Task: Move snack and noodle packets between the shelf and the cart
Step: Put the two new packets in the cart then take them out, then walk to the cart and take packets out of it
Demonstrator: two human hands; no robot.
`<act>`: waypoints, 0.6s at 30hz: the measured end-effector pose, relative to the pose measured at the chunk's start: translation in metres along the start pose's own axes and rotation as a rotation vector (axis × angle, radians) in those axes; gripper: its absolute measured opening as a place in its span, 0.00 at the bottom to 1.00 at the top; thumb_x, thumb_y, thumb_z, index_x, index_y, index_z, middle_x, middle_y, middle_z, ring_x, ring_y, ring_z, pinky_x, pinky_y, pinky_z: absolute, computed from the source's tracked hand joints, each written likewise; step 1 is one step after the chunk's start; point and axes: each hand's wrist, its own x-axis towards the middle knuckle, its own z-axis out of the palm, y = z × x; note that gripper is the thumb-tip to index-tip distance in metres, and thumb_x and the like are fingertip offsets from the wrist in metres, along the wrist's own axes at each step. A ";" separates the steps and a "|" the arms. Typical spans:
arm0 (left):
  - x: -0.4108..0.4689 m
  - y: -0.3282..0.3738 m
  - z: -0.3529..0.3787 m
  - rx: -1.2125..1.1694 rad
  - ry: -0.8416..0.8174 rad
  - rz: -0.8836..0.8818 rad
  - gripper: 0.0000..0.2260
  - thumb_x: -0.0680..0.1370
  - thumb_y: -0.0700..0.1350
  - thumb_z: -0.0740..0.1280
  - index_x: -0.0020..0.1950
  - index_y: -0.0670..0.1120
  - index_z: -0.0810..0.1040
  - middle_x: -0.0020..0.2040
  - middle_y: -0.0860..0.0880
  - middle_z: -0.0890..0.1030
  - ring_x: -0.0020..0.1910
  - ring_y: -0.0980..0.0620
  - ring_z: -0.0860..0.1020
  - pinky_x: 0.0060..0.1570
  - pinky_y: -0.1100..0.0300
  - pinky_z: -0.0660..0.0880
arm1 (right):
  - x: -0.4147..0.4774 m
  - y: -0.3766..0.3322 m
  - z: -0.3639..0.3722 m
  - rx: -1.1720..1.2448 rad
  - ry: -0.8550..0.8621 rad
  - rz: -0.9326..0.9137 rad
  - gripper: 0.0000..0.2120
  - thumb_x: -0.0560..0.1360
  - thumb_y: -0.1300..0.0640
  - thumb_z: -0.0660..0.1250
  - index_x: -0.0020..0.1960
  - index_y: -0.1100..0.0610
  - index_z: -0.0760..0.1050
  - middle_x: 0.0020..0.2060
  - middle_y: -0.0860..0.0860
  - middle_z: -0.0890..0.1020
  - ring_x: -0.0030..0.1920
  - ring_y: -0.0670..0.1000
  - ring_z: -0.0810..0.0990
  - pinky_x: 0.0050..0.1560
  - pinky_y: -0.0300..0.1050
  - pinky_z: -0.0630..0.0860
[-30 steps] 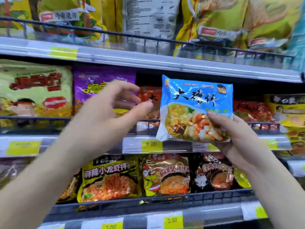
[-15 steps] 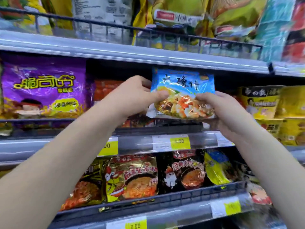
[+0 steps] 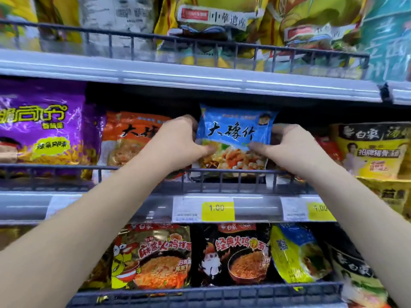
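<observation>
A blue noodle packet [image 3: 234, 135] with black characters stands upright on the middle shelf [image 3: 144, 207], its lower edge behind the dark wire rail [image 3: 233, 174]. My left hand [image 3: 178, 145] grips its left side with the thumb on the front. My right hand [image 3: 291, 147] grips its right side the same way. An orange packet [image 3: 131, 141] of the same brand stands just left of it. The cart is out of view.
A purple packet [image 3: 42, 132] fills the left of the middle shelf and yellow packets [image 3: 373, 150] the right. Big yellow-green bags [image 3: 222, 21] sit on the top shelf. Black, gold and yellow-blue packets [image 3: 233, 254] line the bottom shelf behind its rail.
The blue packet went from my right hand alone in front of the shelf to both hands, then back and down onto the middle shelf behind the rail. The view shifted right and closer.
</observation>
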 end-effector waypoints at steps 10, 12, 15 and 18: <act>-0.005 0.008 -0.001 0.300 -0.006 -0.039 0.31 0.67 0.64 0.78 0.61 0.46 0.78 0.55 0.46 0.81 0.52 0.46 0.79 0.54 0.51 0.79 | 0.012 0.003 -0.002 -0.086 -0.131 -0.037 0.18 0.68 0.41 0.79 0.52 0.47 0.80 0.44 0.44 0.86 0.41 0.42 0.82 0.32 0.31 0.70; -0.007 0.008 -0.002 0.292 0.022 -0.042 0.33 0.65 0.64 0.80 0.62 0.47 0.78 0.57 0.46 0.77 0.51 0.48 0.77 0.53 0.55 0.76 | 0.011 0.004 -0.003 -0.106 -0.130 -0.048 0.19 0.67 0.40 0.80 0.52 0.48 0.80 0.44 0.44 0.85 0.42 0.41 0.81 0.33 0.30 0.69; -0.014 0.009 -0.006 0.242 0.066 -0.031 0.37 0.63 0.65 0.80 0.65 0.49 0.76 0.58 0.48 0.75 0.50 0.50 0.75 0.50 0.58 0.71 | 0.003 0.003 -0.007 -0.117 -0.030 -0.042 0.22 0.66 0.37 0.80 0.50 0.48 0.76 0.39 0.40 0.80 0.38 0.35 0.74 0.28 0.27 0.66; -0.027 0.008 -0.011 0.178 0.114 0.006 0.33 0.65 0.66 0.78 0.63 0.52 0.76 0.57 0.50 0.75 0.50 0.53 0.77 0.50 0.60 0.70 | -0.008 0.006 -0.012 -0.157 0.050 -0.039 0.29 0.66 0.28 0.75 0.51 0.50 0.74 0.42 0.46 0.83 0.40 0.45 0.80 0.31 0.36 0.69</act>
